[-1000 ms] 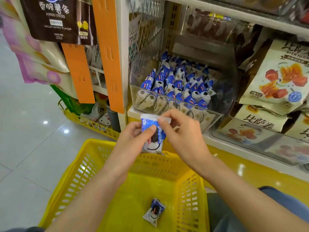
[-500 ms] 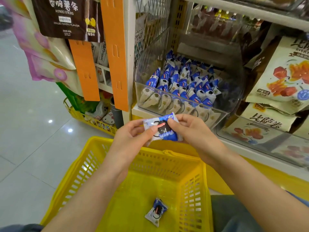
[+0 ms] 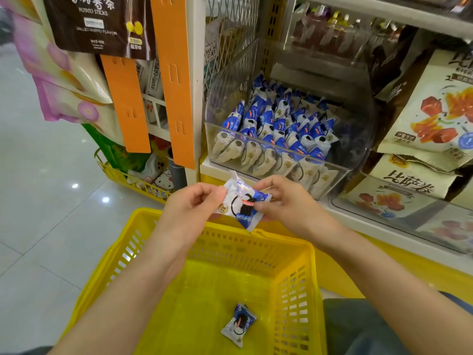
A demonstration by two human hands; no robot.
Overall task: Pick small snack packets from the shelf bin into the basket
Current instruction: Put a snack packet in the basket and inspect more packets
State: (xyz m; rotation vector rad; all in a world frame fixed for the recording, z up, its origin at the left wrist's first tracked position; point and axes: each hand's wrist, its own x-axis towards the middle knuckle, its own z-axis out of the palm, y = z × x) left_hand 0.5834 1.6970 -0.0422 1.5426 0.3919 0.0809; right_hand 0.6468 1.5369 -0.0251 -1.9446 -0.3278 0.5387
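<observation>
Hands meet mid-frame above the yellow basket: left hand and right hand both pinch one blue-and-white snack packet. Another packet lies on the basket floor. Clear shelf bin, upper centre, holds many more.

Blue-white pkt tilted over yellow basket

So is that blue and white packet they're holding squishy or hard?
Probably crinkly and floppy: the packet is thin film with flared ends. Likely light, since the left hand and right hand carry it by fingertips alone. Its glossy wrap may slip.
</observation>
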